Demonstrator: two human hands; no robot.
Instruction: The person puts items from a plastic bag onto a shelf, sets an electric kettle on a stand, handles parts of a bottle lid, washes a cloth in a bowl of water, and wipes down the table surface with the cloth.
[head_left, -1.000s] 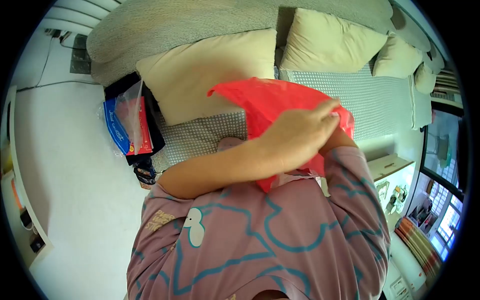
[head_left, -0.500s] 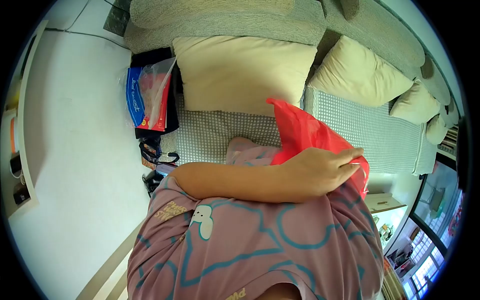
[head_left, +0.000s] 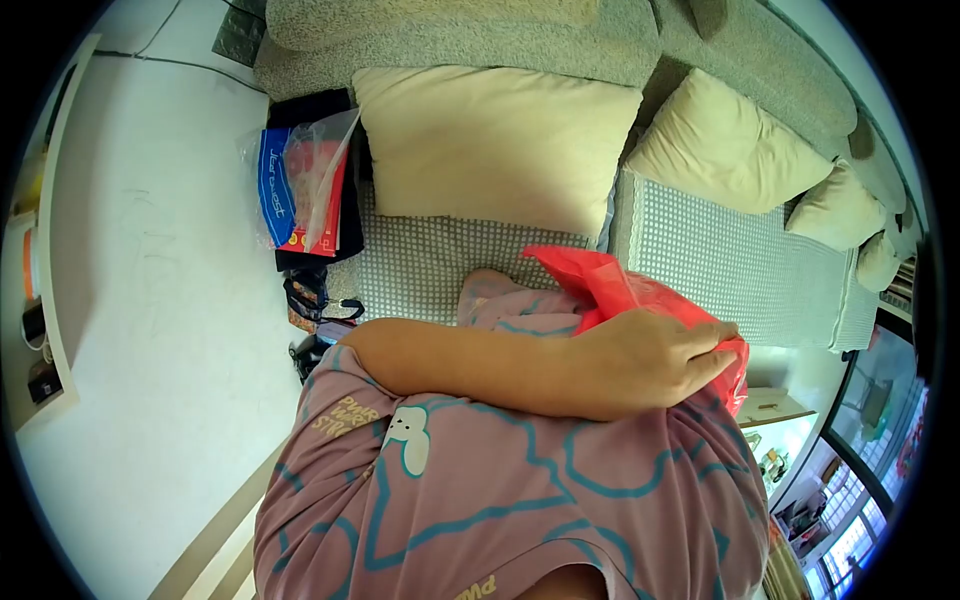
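Your left arm crosses your chest, and your left hand point(head_left: 650, 360) sits at 3 o'clock, a little low, back of the hand up. Its grip looks clamped on the red plastic bag point(head_left: 622, 285): two fingers lie together over its rim, though the thumb is hidden, so you can't check the whole pinch. The bag spreads from under that hand toward 1 o'clock, creased and partly slack, just above the patterned trouser leg point(head_left: 535, 308). Your right hand is out of sight behind the left and the plastic; you cannot tell what its grip does.

The step in hand appears to be managing the bag's near edge against your right side. The next move seems to call for a steady pinch and both hands brought where you can see them, since thin plastic slips and folds easily.

The large cream cushion point(head_left: 490, 140) stands at 12 o'clock; the blue-and-red packet point(head_left: 272, 190) lies at 10.
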